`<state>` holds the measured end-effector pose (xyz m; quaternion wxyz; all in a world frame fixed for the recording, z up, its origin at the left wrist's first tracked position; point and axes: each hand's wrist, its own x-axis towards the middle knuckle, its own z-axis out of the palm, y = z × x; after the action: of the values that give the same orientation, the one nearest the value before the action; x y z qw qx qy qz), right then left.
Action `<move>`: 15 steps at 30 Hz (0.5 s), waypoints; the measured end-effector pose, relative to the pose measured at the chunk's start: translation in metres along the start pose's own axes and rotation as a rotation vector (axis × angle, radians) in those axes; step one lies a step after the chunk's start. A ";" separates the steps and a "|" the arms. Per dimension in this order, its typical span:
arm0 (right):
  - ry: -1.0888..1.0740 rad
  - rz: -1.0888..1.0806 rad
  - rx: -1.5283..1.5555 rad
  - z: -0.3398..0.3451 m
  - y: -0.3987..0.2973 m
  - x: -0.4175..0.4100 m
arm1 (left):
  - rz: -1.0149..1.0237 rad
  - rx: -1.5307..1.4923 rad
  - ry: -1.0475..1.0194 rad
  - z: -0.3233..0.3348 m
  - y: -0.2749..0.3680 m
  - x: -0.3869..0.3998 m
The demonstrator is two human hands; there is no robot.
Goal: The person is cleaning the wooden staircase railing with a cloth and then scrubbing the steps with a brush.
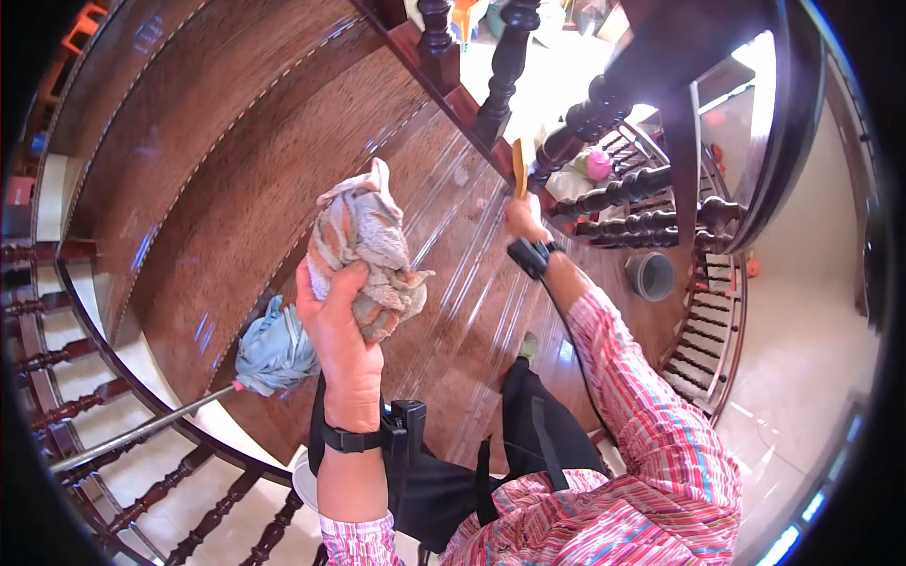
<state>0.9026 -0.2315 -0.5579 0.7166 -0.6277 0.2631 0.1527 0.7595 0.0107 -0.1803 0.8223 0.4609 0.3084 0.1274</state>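
Note:
My left hand (340,318) grips a crumpled terry cloth rag (368,247), whitish with orange-brown patches, and holds it up above the wooden landing (453,283). Farther out, my right hand (527,216) is closed around a narrow yellow tool (520,166), perhaps a brush. The tool is up against the foot of a dark turned-wood baluster (555,148), beside the bottom rail of the railing. Its working side is turned away from me, and glare washes out the area behind it. A dark device is strapped to each of my wrists.
Curved wooden stair steps (212,141) rise on the left. A mop with a light-blue cloth head (276,350) and metal pole (141,428) rests by my left forearm. Toward the right stands a grey bucket (651,277). More balusters (163,488) line the lower left.

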 end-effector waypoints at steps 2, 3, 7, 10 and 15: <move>0.109 0.010 -0.303 0.028 -0.006 0.003 | -0.035 -0.002 0.040 -0.007 -0.008 0.003; -0.052 -0.009 0.302 0.054 -0.015 -0.003 | -0.015 0.005 0.066 -0.010 -0.001 0.002; 0.412 0.229 0.902 0.061 -0.075 0.017 | -0.026 -0.007 0.085 -0.005 0.000 0.000; 0.273 0.040 0.431 0.050 -0.054 -0.007 | -0.070 0.005 0.041 0.002 0.009 0.000; 0.227 0.091 0.340 0.075 0.005 -0.075 | -0.036 0.017 0.060 -0.005 0.023 0.007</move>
<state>0.8527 -0.1487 -0.5145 0.7702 -0.4985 0.3921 0.0668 0.7638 0.0302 -0.1659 0.8108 0.4583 0.3424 0.1237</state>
